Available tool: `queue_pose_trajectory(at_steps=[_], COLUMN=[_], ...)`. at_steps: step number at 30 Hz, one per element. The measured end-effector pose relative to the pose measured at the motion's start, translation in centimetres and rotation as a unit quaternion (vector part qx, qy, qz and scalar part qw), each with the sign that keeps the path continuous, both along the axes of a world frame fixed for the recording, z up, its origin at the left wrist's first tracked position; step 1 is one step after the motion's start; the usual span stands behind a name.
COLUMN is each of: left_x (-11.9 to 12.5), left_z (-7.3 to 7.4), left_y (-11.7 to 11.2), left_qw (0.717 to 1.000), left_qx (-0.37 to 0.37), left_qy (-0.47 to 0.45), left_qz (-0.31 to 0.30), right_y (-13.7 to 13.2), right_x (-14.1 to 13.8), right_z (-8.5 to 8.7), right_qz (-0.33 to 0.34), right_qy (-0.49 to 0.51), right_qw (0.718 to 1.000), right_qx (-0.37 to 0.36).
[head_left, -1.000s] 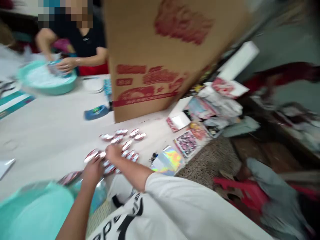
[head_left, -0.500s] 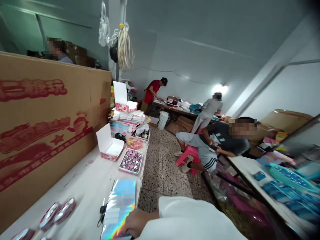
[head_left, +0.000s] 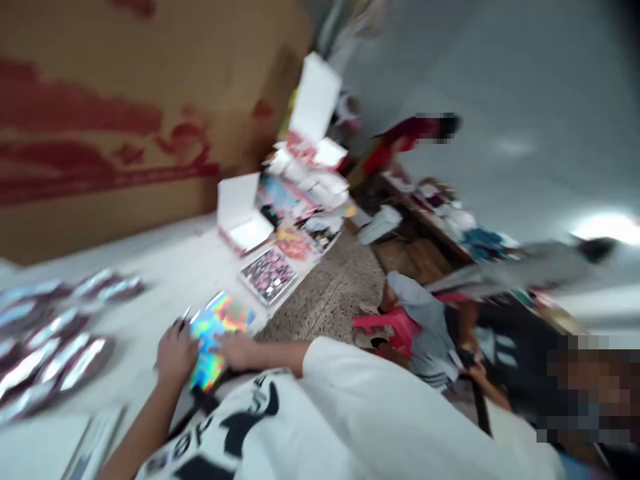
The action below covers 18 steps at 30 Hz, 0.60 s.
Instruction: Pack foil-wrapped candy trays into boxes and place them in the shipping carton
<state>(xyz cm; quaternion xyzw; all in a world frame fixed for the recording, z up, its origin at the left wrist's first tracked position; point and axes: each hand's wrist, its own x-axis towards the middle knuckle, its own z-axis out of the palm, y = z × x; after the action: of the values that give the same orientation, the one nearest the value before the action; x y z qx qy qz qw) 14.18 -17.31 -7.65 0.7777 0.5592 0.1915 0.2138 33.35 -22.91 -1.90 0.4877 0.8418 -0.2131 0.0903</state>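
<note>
A shiny rainbow holographic sheet or pouch [head_left: 220, 317] lies at the white table's near edge, in front of my body. My right hand [head_left: 239, 351] reaches across its right side, the fingers over its surface. At its left edge is my left hand [head_left: 175, 353], close to the dark-handled scissors, which are mostly covered. Motion blur smears the fingers of both hands, so their grip does not show clearly. Beyond the sheet stands a shallow box of small pink and silver pieces [head_left: 269, 275]. Behind that is a white carton [head_left: 245, 220] with its lid raised.
Several shiny round packs [head_left: 60, 340] lie on the table [head_left: 165, 267] at left. A large printed cardboard box [head_left: 100, 220] walls the far side. Stacked cartons [head_left: 315, 100] stand beyond. At right, a person sits on a pink stool [head_left: 395, 327]; others stand behind.
The view has swung down and tilted. My left hand has come into view at the sheet's left edge. My right hand stays at the holographic sheet.
</note>
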Motion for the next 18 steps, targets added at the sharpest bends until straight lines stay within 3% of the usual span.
queue_pose_trajectory(at_steps=[3,7,9,13,18], left_x=[0.5,1.4,1.7,1.9,2.3], left_z=[0.3,0.5,0.6,0.4,0.3], left_y=[-1.3,-3.2,-4.3,-5.4,-5.6], left_qw=[0.994,0.969,0.959,0.954,0.956], left_qx=[-0.047,-0.091,-0.105,-0.127,-0.125], left_qy=[0.063,0.094,0.093,0.085,0.118], left_qz=[0.07,0.209,0.247,0.257,0.238], right_y=[1.4,3.8,5.3,9.0,11.5], right_x=[1.1,1.1,0.7,-0.1,-0.8], right_z=[-1.1,-2.8,-3.1,-3.6,-4.8], right_qz=[0.059,0.041,0.028,0.071,0.165], right_qy=[-0.006,0.011,0.041,0.099,0.1], right_qw=[0.996,0.994,0.994,0.992,0.981], right_qx=[-0.062,-0.102,-0.097,-0.034,-0.029])
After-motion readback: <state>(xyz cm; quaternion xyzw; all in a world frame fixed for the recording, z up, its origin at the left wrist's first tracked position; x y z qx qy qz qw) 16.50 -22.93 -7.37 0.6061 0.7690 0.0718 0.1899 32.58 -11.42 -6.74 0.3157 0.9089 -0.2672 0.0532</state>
